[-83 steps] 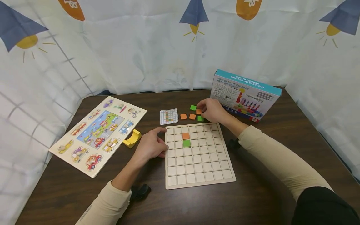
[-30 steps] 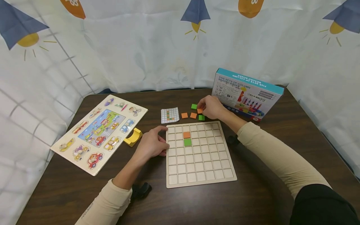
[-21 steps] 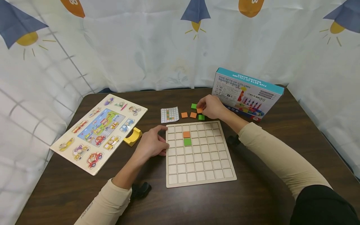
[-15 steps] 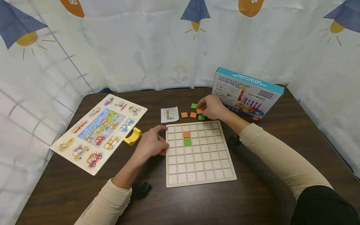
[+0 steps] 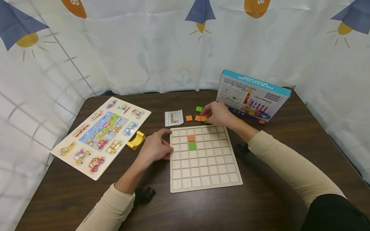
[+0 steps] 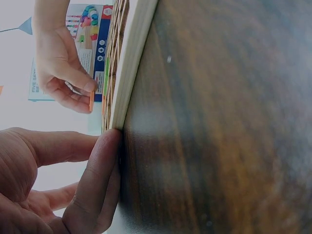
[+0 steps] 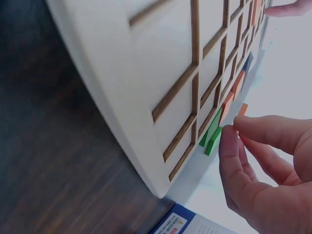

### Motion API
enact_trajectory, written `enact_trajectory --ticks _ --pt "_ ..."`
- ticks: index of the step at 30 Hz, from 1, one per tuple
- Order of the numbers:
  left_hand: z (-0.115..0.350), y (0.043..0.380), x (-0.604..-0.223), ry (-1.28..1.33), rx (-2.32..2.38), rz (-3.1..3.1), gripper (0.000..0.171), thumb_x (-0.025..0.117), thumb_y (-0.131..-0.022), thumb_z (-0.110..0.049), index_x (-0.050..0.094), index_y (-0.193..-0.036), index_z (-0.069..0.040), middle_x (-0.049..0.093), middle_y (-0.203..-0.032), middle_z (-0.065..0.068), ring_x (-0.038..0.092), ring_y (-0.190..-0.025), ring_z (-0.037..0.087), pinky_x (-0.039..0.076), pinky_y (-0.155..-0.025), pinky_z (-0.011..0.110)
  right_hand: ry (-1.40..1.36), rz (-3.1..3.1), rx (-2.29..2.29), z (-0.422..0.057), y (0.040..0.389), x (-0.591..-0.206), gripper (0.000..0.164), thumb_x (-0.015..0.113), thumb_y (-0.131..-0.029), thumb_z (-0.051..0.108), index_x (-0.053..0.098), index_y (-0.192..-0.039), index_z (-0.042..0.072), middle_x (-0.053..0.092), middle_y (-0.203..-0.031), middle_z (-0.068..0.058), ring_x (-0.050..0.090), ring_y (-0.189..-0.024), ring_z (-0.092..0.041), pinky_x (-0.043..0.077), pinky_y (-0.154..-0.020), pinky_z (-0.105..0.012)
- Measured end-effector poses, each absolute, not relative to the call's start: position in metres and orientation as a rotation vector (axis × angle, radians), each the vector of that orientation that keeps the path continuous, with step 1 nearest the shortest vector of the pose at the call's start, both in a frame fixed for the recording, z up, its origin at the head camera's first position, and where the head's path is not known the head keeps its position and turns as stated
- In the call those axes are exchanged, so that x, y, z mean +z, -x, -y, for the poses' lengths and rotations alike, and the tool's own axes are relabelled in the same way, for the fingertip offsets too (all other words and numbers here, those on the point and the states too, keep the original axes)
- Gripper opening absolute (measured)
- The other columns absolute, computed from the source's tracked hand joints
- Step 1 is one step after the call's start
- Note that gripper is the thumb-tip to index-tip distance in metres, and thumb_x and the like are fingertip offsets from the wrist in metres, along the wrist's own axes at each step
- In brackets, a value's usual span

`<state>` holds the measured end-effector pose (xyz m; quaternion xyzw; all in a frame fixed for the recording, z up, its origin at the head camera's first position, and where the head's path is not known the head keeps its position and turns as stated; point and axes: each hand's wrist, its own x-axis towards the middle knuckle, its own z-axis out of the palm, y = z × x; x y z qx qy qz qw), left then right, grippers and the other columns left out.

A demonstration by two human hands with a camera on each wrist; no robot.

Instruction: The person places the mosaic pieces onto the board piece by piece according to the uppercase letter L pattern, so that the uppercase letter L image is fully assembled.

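Note:
My right hand (image 5: pixel 218 115) pinches an orange square tile (image 5: pixel 203 118) between thumb and fingertips, just beyond the wooden grid board (image 5: pixel 205 171). In the right wrist view this tile (image 7: pixel 243 109) shows edge-on, raised off the table. My left hand (image 5: pixel 156 147) rests at the board's left edge, fingers and thumb touching its side. In the left wrist view a fingertip (image 6: pixel 111 139) meets the edge. One orange tile (image 5: pixel 191 138) sits in a cell of the board, directly above a green tile (image 5: pixel 192 146).
Behind the board lie two orange tiles (image 5: pixel 189 118), a green tile (image 5: pixel 199 109) and another green one partly hidden. A small pattern card (image 5: pixel 174 118) lies beside them. A printed box (image 5: pixel 252 96) stands back right. At left are a picture puzzle board (image 5: pixel 101 138) and a yellow arch block (image 5: pixel 136 141).
My right hand has picked up an orange tile from the pile and brought it slightly nearer the board, over a green tile. My left hand stays at the board's edge.

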<state>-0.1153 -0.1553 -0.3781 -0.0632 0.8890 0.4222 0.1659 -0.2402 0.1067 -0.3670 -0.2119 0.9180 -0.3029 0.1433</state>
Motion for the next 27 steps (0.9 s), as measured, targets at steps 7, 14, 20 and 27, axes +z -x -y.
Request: enact_trajectory --ticks 7,14,20,27 --pt "0.156 0.115 -0.378 0.169 1.197 -2.534 0.067 0.077 -0.087 -0.002 0.051 -0.149 -0.008 0.071 -0.092 0.015 0.071 -0.055 0.015 0.063 -0.054 0.031 0.614 -2.604 -0.868 -0.101 0.229 -0.366 0.029 0.075 -0.086 -0.002 0.077 -0.113 0.006 0.075 -0.113 -0.011 0.069 -0.1 -0.026 0.061 -0.087 -0.039" --pt "0.156 0.115 -0.378 0.177 1.205 -2.53 0.067 0.076 -0.086 -0.001 0.052 -0.148 -0.008 0.071 -0.092 0.015 0.07 -0.055 0.015 0.063 -0.054 0.031 0.639 -2.573 -0.838 -0.098 0.218 -0.364 0.03 0.075 -0.084 -0.002 0.077 -0.113 0.007 0.074 -0.113 -0.01 0.069 -0.1 -0.024 0.061 -0.089 -0.039" --pt "0.156 0.114 -0.378 0.181 1.198 -2.533 0.067 0.076 -0.086 -0.002 0.052 -0.148 -0.008 0.071 -0.092 0.015 0.07 -0.055 0.015 0.063 -0.054 0.03 0.682 -2.552 -0.841 -0.095 0.208 -0.365 0.025 0.076 -0.086 0.0 0.077 -0.11 0.008 0.073 -0.107 -0.008 0.067 -0.097 -0.022 0.06 -0.089 -0.036" --pt "0.155 0.115 -0.377 0.186 1.195 -2.531 0.067 0.075 -0.086 -0.002 0.052 -0.148 -0.008 0.071 -0.092 0.015 0.071 -0.055 0.015 0.063 -0.054 0.03 0.724 -2.518 -0.857 -0.092 0.196 -0.366 0.024 0.079 -0.085 0.004 0.077 -0.109 0.008 0.074 -0.104 -0.006 0.067 -0.097 -0.021 0.06 -0.089 -0.036"
